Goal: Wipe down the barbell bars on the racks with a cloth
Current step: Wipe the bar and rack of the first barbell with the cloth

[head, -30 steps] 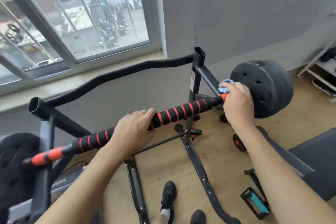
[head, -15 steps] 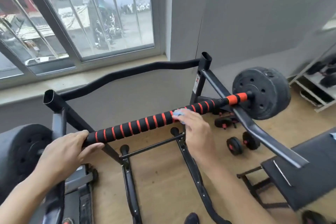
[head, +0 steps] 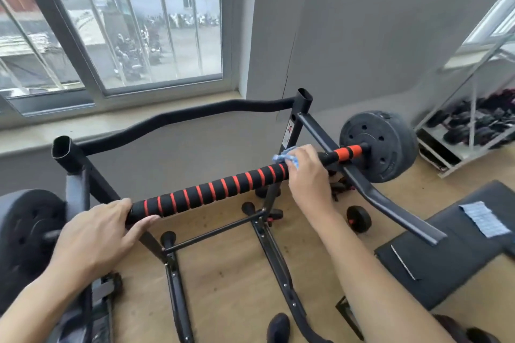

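A barbell bar (head: 217, 189) with black foam and orange rings lies across a black rack (head: 302, 108), slanting up to the right. Black weight plates sit at both ends, one at the right (head: 390, 145) and one at the left (head: 22, 231). My left hand (head: 97, 234) grips the bar near its left end. My right hand (head: 309, 172) presses a light blue cloth (head: 282, 157) onto the bar near its right end, just left of the solid orange sleeve.
A black bench pad (head: 451, 253) stands at the right with a blue-white folded cloth (head: 483, 218) on it. Small dumbbells (head: 359, 218) lie on the wooden floor under the bar. A metal shelf (head: 471, 131) with dark weights stands far right. A window fills the upper left.
My right hand has slid the cloth along the bar from the middle back toward the right end. My left hand stays on the bar near its left end.
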### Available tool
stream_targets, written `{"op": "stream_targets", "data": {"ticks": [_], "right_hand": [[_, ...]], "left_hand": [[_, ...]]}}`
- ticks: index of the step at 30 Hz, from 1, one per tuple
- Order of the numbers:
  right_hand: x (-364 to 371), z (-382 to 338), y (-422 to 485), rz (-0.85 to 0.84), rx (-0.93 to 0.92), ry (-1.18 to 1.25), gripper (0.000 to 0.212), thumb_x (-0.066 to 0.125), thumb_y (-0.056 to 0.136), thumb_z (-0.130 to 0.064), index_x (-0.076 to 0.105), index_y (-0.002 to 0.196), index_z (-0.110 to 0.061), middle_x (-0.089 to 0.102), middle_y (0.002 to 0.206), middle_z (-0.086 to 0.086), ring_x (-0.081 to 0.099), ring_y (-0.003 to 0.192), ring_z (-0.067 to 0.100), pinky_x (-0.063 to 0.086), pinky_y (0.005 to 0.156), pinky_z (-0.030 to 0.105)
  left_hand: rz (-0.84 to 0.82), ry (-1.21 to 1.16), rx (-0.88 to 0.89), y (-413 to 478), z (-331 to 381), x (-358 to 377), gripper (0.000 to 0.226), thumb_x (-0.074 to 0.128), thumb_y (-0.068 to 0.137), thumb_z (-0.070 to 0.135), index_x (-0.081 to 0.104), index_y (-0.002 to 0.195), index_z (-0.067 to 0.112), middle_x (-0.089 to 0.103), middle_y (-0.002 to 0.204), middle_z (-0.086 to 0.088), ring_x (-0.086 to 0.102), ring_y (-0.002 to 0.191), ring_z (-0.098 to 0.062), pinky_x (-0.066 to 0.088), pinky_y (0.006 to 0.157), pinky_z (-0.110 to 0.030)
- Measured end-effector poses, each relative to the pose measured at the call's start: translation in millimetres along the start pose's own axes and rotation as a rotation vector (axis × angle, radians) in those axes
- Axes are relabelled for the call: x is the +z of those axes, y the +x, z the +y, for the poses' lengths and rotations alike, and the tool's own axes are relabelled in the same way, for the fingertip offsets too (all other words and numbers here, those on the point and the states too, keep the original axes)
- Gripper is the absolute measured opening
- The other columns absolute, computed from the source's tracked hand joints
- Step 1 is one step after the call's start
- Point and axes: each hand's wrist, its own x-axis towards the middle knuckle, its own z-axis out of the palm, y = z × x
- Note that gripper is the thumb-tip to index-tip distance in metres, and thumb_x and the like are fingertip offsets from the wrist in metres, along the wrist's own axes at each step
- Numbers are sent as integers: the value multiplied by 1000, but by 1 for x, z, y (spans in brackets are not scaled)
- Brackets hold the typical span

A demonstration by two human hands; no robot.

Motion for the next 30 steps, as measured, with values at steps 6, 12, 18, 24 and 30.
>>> {"op": "stream_targets", "data": {"ticks": [6, 12, 18, 24, 30], "right_hand": [[-9, -15, 0, -59, -140, 115, 6, 61, 100, -23, 58, 105, -24, 57, 106, -10, 59, 90, 10, 53, 79, 38], [11, -25, 0, -118, -351, -157, 14, 57, 90, -7, 54, 100, -18, 49, 98, 0, 55, 78, 25, 51, 55, 42], [-56, 77, 48, 26, 144, -191, 14, 57, 91, -2, 51, 85, -13, 51, 92, 4, 55, 66, 30, 34, 50, 33], [-16, -16, 20, -9, -294, -72, 16, 49, 103, -20, 61, 113, -18, 57, 106, -1, 62, 82, 26, 53, 64, 43], [-11, 7, 29, -99, -336, -351, 12, 65, 85, -11, 60, 90, -21, 53, 87, -4, 57, 75, 22, 44, 48, 33]], "left_hand": [[32, -29, -5, 1, -4, 9, 57, 37, 93, 81, 36, 69, 30, 48, 57, 9, 55, 56, -20, 43, 47, -40], [3, -95, -3, 3, -12, 15, 59, 30, 89, 87, 35, 70, 31, 49, 59, 11, 54, 57, -19, 45, 50, -43], [-9, -28, -17, 0, -4, 5, 59, 26, 89, 87, 34, 70, 32, 50, 61, 11, 56, 61, -20, 44, 51, -40], [10, -27, -12, -1, -3, 8, 57, 27, 90, 86, 33, 70, 33, 48, 59, 10, 54, 59, -19, 42, 50, -40], [18, -64, 5, 0, -6, 13, 58, 27, 90, 86, 36, 70, 32, 47, 58, 12, 51, 56, -15, 43, 50, -40]]}}
